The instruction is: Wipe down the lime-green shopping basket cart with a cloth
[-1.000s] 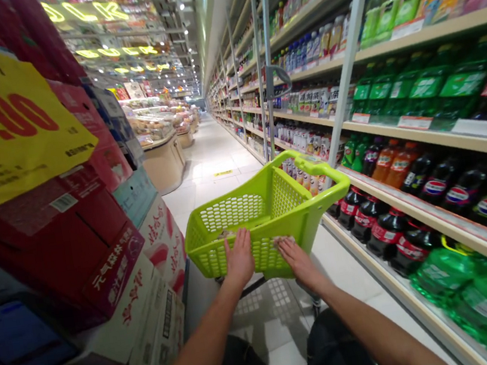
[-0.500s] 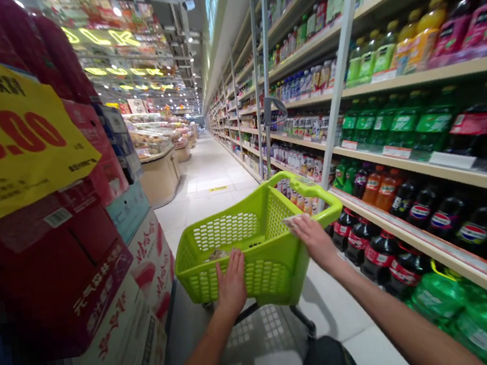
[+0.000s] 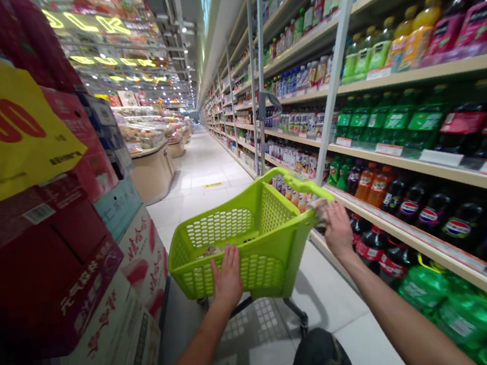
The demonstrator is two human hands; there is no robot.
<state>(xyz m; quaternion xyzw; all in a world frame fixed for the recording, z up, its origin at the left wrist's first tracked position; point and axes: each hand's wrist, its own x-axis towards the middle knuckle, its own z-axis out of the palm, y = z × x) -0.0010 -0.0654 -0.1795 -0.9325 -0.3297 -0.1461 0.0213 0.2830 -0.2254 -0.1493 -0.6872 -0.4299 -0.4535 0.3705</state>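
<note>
A lime-green plastic shopping basket cart [image 3: 231, 226] stands in the aisle right in front of me, on a dark wheeled frame. My left hand [image 3: 227, 275] lies flat on its near wall, fingers stretched up over the rim. My right hand [image 3: 337, 227] is curled around the basket's right rim beside the handle [image 3: 301, 185], with a pale cloth or paper under its fingers. Something small lies at the bottom of the basket.
Shelves of soda bottles [image 3: 424, 211] and green drink bottles [image 3: 397, 118] line the right side. Stacked red and white cartons [image 3: 101, 269] with a yellow price sign [image 3: 1, 132] fill the left. The white-tiled aisle [image 3: 210, 175] runs ahead past a display counter [image 3: 150, 165].
My right hand slid from the basket's near wall along the right rim to the spot by the handle. The basket shifted slightly left. My left hand stayed on the near wall.
</note>
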